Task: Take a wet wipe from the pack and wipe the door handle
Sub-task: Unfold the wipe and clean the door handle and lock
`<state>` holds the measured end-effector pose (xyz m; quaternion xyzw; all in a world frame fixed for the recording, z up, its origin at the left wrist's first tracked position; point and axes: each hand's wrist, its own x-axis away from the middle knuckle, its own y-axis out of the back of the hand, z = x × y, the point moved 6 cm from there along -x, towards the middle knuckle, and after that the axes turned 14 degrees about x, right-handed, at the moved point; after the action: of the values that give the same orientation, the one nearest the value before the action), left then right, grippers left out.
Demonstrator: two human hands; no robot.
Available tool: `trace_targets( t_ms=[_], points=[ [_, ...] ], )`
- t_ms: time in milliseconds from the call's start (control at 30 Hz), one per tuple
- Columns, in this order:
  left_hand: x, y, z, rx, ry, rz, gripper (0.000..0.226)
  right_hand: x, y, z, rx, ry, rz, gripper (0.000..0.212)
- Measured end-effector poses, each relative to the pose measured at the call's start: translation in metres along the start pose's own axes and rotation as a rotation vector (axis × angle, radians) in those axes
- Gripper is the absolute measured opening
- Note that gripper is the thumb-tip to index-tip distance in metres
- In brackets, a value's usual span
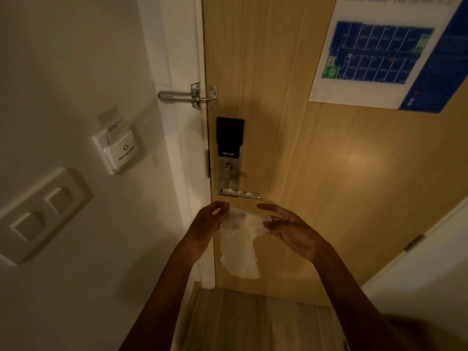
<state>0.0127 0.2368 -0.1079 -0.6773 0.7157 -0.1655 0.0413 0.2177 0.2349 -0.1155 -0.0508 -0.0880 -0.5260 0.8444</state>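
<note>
A white wet wipe (240, 247) hangs spread between my two hands, just below the door handle. My left hand (206, 224) pinches its upper left corner. My right hand (288, 226) pinches the upper right edge between thumb and fingers, with the other fingers loosely extended. The silver lever door handle (240, 194) juts right from the smart lock plate (229, 158) on the wooden door (329, 173). White smears sit on the top of the lever. The wipe pack is out of view.
A metal swing-bar latch (188, 96) bridges the door frame above the lock. On the left wall are a key-card holder (117, 150) and a double light switch (43, 214). A floor-plan poster (387, 51) hangs on the door. A white door edge (425, 249) stands at right.
</note>
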Motion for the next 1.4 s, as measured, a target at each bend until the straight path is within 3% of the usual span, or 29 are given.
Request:
trace_targets(
  t_ms=[200, 400, 567, 700, 800, 867, 1000, 1067, 1267, 1400],
  points=[
    [-0.001, 0.003, -0.002, 0.030, 0.005, -0.057, 0.021, -0.008, -0.003, 0.007, -0.179, 0.008, -0.110, 0.044],
    [-0.003, 0.010, -0.001, 0.061, 0.019, -0.088, 0.015, -0.008, -0.015, -0.012, -0.034, -0.151, 0.036, 0.055],
    [-0.001, 0.015, -0.006, 0.097, 0.029, -0.088, 0.014, -0.014, -0.009, 0.001, -0.027, -0.154, -0.084, 0.044],
    [-0.005, 0.022, -0.008, 0.040, 0.014, -0.122, 0.017, -0.016, -0.003, 0.011, 0.130, -0.106, -0.215, 0.037],
    [-0.006, 0.021, -0.008, 0.047, 0.039, -0.104, 0.019, -0.020, -0.005, 0.009, 0.044, -0.095, -0.247, 0.034],
    [-0.005, 0.021, -0.004, 0.041, 0.095, -0.061, 0.030, -0.022, -0.006, 0.004, -0.022, -0.128, -0.248, 0.034],
    [-0.001, 0.024, 0.013, -0.135, 0.253, 0.122, 0.076, -0.018, -0.012, 0.001, -0.071, -0.191, -0.108, 0.041],
    [0.000, 0.024, 0.013, -0.185, 0.270, 0.165, 0.081, -0.014, -0.014, 0.001, -0.001, -0.202, -0.045, 0.048],
    [-0.005, 0.026, 0.003, -0.259, 0.203, 0.182, 0.064, -0.013, -0.014, 0.001, 0.274, -0.260, -0.056, 0.050],
    [-0.004, 0.029, 0.000, -0.215, 0.165, 0.158, 0.052, -0.013, -0.009, -0.001, 0.298, -0.264, -0.076, 0.049]
  ],
)
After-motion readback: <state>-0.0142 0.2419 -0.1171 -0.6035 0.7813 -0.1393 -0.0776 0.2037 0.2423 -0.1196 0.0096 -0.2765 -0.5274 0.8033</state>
